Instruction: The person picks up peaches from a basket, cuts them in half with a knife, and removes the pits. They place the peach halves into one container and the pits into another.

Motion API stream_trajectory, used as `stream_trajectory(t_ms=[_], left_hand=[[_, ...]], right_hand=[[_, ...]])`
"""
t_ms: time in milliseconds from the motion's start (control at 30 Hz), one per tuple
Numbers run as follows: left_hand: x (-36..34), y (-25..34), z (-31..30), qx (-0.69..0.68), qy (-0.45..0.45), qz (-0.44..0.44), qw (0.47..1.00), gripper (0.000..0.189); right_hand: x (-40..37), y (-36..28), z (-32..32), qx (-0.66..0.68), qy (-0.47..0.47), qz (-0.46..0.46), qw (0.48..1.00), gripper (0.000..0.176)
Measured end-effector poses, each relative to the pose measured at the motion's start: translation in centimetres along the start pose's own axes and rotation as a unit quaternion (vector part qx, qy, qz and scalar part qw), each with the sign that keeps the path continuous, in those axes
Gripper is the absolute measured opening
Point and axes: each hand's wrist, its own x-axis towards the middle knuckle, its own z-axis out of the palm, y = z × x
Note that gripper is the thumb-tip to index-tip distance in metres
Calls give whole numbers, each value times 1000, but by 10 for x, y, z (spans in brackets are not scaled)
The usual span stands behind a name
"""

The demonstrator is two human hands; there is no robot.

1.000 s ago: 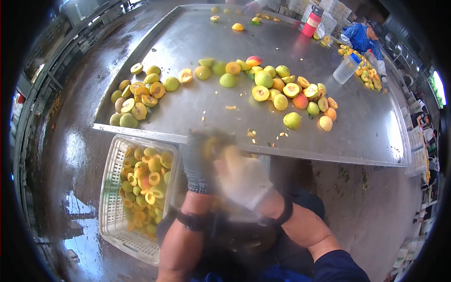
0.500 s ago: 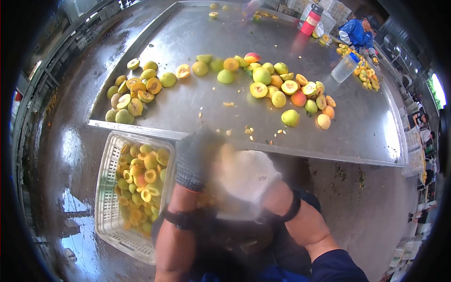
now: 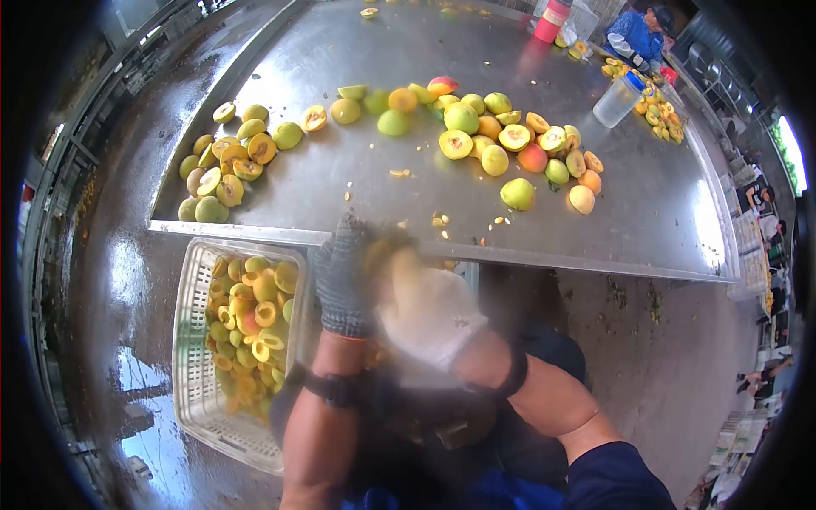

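Right at the near edge of the table [image 3: 340,183], my left hand [image 3: 344,285], in a grey knit glove, is curled round a yellow fruit [image 3: 395,259]. It's all motion blur there, so I can't say more about the grip than that. The right hand [image 3: 429,314], in a white glove, is pressed up against the same fruit from the other side. Whether it's closed on anything, I honestly can't tell.

Just left of the hands, below the table edge, sits a white basket [image 3: 191,340] full of halves [image 3: 251,319], cut sides mostly up. A few pits [image 3: 442,221] lie on the steel just beyond the hands.

Further out there's a small pile [image 3: 225,166] of green and yellow fruit near the left edge, and a bigger heap [image 3: 501,144] across the middle, some whole and some halved. Past that, a clear cup [image 3: 615,100] and a red bottle [image 3: 551,19], with a person [image 3: 633,30] in blue at the far corner.
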Motion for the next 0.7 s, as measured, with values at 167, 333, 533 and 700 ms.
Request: stream_trajectory(t_ms=[167, 333, 533, 700], left_hand=[[9, 30, -14, 269, -70, 168, 946, 43], [8, 43, 12, -594, 117, -229, 763, 48], [13, 47, 23, -486, 102, -174, 851, 61], [6, 52, 27, 43, 9, 46, 998, 53]], right_hand=[[8, 17, -13, -10, -13, -68, 998, 32], [2, 14, -1, 224, 165, -36, 960, 22], [10, 22, -2, 495, -6, 203, 845, 24], [20, 27, -13, 614, 7, 247, 750, 25]])
